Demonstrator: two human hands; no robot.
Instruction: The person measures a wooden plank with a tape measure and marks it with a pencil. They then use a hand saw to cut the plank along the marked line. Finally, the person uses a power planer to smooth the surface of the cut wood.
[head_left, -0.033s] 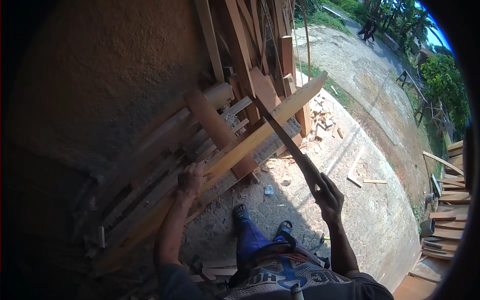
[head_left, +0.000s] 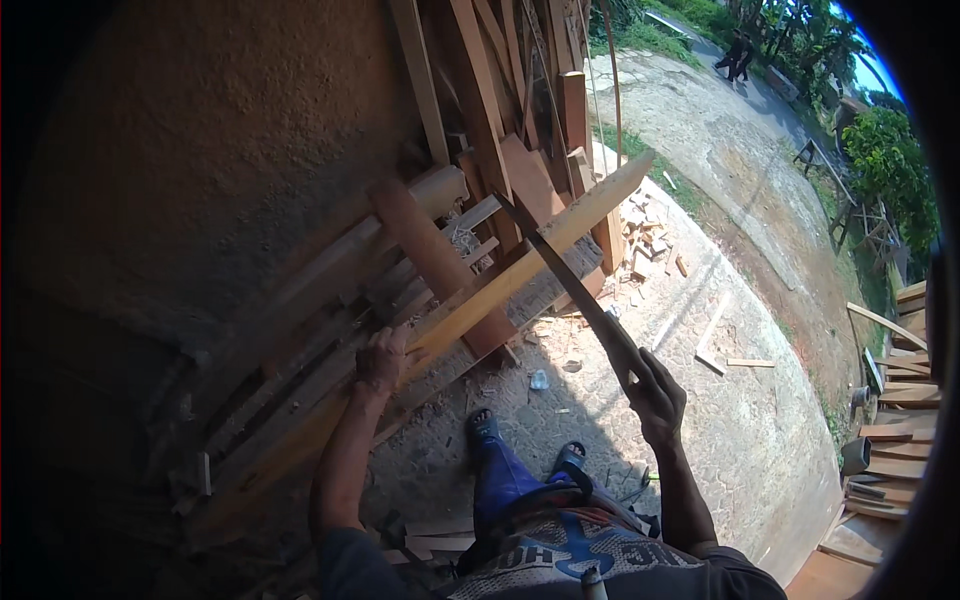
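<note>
- Left hand (head_left: pixel 382 357) out in front, arm almost straight, fingers curled shut in a grip.
- Right hand (head_left: pixel 655 392) raised, arm bent, fingers wrapped tight.

The plank's (head_left: pixel 520 265) lower end fades into deep shadow; the saw's (head_left: pixel 575 290) teeth seem too small to tell.

A rough brown wall (head_left: pixel 200 130) fills the left side. Long boards (head_left: pixel 520 90) lean upright against it near the top. Small wood offcuts (head_left: pixel 645 235) lie scattered on the pale paved ground (head_left: pixel 760 440). More stacked planks (head_left: pixel 900 400) sit at the right edge, beneath green trees (head_left: pixel 890 160).
</note>
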